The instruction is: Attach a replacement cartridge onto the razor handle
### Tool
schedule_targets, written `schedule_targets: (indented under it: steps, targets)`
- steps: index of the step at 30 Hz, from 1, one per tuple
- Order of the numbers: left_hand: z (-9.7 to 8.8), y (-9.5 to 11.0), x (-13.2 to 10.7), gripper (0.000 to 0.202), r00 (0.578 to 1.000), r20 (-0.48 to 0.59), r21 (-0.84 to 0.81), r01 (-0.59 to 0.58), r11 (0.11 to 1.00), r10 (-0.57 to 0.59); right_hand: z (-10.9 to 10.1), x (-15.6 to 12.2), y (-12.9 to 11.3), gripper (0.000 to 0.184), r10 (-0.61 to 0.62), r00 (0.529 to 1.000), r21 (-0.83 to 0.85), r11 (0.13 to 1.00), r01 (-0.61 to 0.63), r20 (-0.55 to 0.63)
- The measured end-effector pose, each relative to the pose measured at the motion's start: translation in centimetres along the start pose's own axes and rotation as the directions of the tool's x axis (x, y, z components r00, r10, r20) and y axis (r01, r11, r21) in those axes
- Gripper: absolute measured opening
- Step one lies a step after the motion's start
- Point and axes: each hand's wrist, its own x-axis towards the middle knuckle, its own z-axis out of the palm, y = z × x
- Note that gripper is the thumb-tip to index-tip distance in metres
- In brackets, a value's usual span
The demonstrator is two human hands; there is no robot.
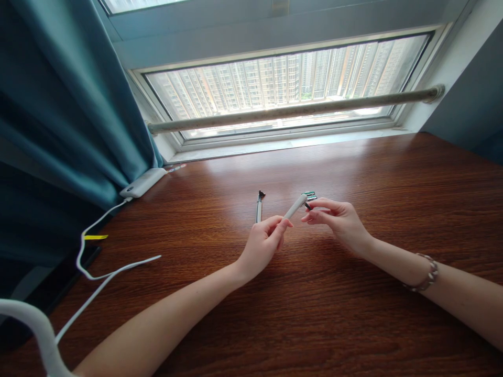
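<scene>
My left hand (267,243) pinches a slim white stick-shaped handle (295,206) between thumb and fingers, tilted up to the right. At its far end, my right hand (338,220) has thumb and fingers closed on a small black piece (308,206), which meets or nearly meets the handle's tip; I cannot tell which. Just behind that tip, small green and silver pieces (311,195) that look like batteries lie on the table, partly hidden. A second slim light-coloured stick with a black top (259,207) lies beyond my left hand, its near end covered by the hand.
The brown wooden table (220,188) reaches to a window with a rail (298,111). At the left are a white power bank (143,183) with a white cable (80,251), a yellow strip (96,237), a blue curtain (98,104) and a curved white tube (35,319).
</scene>
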Motion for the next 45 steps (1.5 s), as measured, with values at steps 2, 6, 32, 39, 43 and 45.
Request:
schedule_targets:
  steps: [2, 6, 32, 39, 43, 45]
  targets:
    - [-0.05, -0.08, 0.1, 0.035, 0.999, -0.032, 0.004, 0.022, 1.0, -0.022, 0.0, -0.01, -0.11, 0.019, -0.026, 1.0, -0.029, 0.999, 0.026, 0.004]
    - [-0.03, 0.09, 0.01, 0.036, 1.0, -0.001, -0.062, 0.013, 0.998, -0.013, -0.05, 0.04, -0.22, 0.017, -0.051, 0.999, -0.07, 0.996, 0.051, 0.004]
    - [0.06, -0.63, 0.18, 0.031, 1.0, -0.021, -0.049, 0.011, 0.999, -0.012, 0.14, 0.55, 0.21, 0.014, 0.164, 0.984, 0.388, 0.905, -0.178, 0.068]
    - [0.14, -0.35, 0.02, 0.032, 1.0, 0.008, -0.009, -0.002, 1.0, 0.002, 0.28, 0.66, 0.29, 0.016, 0.168, 0.982, 0.517, 0.835, -0.189, 0.088]
    - [0.32, -0.37, -0.09, 0.035, 0.996, 0.093, 0.118, -0.013, 0.993, 0.002, 0.55, 0.57, -0.31, 0.03, 0.225, 0.961, 0.546, 0.79, -0.278, 0.163]
    - [0.3, -0.57, -0.05, 0.037, 0.996, 0.092, 0.206, -0.012, 0.978, -0.007, 0.64, 0.52, -0.55, 0.036, 0.228, 0.953, 0.561, 0.771, -0.302, 0.2]
